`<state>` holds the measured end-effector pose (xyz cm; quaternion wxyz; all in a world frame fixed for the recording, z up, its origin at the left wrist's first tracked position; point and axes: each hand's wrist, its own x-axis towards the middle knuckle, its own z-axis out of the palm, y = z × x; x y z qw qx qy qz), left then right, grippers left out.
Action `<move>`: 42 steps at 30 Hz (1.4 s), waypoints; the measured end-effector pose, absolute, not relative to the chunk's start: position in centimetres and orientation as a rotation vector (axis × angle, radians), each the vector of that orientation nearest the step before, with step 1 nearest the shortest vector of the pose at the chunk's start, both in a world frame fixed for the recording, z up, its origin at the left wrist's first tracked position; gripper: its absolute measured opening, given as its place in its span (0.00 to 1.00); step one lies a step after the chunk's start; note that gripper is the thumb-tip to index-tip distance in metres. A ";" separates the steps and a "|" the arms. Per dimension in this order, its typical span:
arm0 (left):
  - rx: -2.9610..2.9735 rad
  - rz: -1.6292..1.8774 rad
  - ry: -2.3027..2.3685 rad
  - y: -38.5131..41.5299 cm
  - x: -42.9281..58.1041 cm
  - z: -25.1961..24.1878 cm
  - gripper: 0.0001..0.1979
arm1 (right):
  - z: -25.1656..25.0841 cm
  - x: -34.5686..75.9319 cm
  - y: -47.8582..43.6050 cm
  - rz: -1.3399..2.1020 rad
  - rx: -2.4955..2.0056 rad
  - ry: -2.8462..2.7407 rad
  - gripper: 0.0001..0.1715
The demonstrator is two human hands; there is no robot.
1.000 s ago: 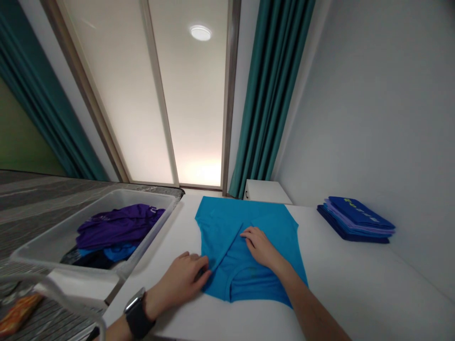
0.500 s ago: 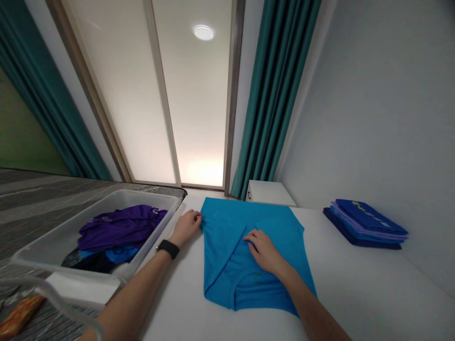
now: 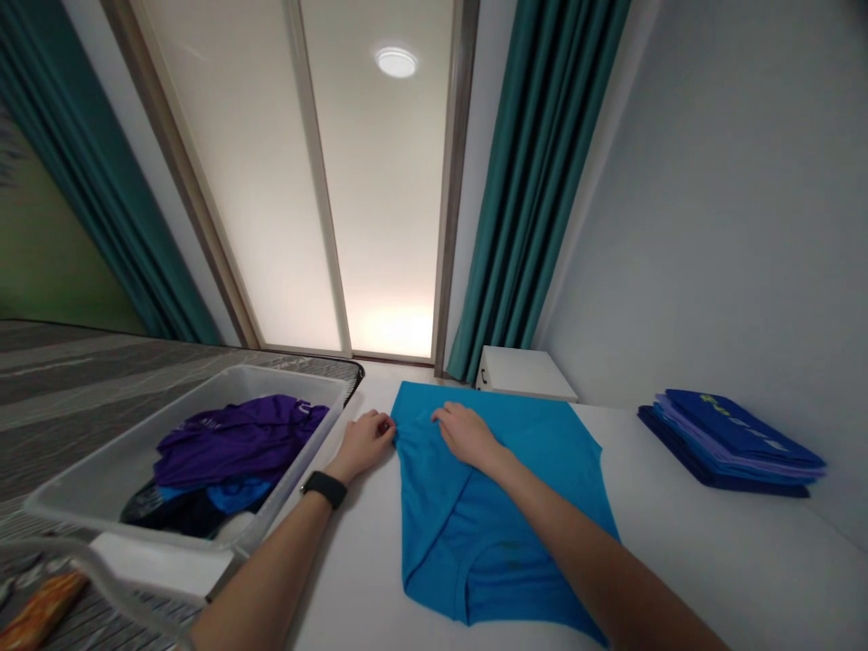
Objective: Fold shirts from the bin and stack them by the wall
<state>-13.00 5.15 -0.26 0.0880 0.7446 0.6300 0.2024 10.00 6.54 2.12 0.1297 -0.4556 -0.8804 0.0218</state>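
Observation:
A blue T-shirt [image 3: 434,520] lies on the white table, its sides folded in and its neckline toward me. My left hand [image 3: 366,445], with a black watch on the wrist, pinches the shirt's far left edge between thumb and fingertips. Over the upper left part of the shirt is my right hand [image 3: 469,436], palm down, fingers loosely bent and a little apart from the thumb; nothing shows in it. My right forearm crosses above the shirt and hides part of its right side.
Left of the table, a clear plastic bin [image 3: 88,484] holds purple, blue and dark clothes [image 3: 237,443]. A stack of folded blue and lilac clothes [image 3: 739,443] sits at the right by the wall. Behind the table stands a white cabinet [image 3: 525,371]. A grey tube [image 3: 101,579] curves at the lower left.
My right hand has moved away from me and left, from the shirt's middle to near its far left corner. My left hand stays at the left edge. The view has shifted slightly.

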 end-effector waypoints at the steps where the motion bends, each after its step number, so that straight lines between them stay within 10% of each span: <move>1: 2.217 0.607 1.871 5.1 -13.0 -0.2 0.11 | 2.0 9.1 7.5 0.091 -1.345 -2.552 0.18; 15: 2.177 0.921 1.565 5.4 -13.5 -1.2 0.05 | 0.3 6.5 12.7 0.349 -1.233 -2.525 0.07; 42: 2.172 0.917 1.617 6.6 -13.2 -2.6 0.07 | 0.6 10.6 9.5 0.201 -1.524 -2.530 0.24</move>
